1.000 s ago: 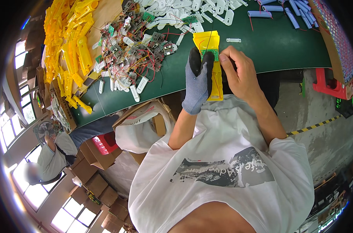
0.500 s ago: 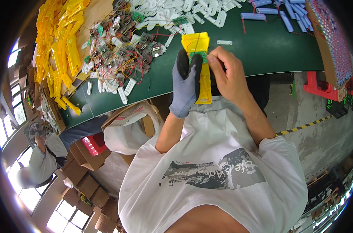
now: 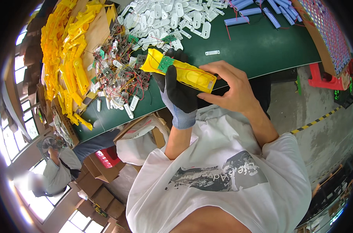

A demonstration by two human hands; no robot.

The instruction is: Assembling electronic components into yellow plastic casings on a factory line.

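In yellow shell [image 3: 192,77]: green board [image 3: 165,63]; left hand [image 3: 180,96] wraps shell, right hand [image 3: 234,89] pinches end.

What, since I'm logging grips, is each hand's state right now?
Left hand: gloved, closed on the yellow casing.
Right hand: bare, partly curled about the casing's right-hand end; whether it grips firmly cannot be told.

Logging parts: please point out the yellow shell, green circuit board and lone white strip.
Yellow shell [image 3: 192,76], head view: inner floor.
Green circuit board [image 3: 165,62], head view: exposed face.
White strip [image 3: 212,53], head view: middle.
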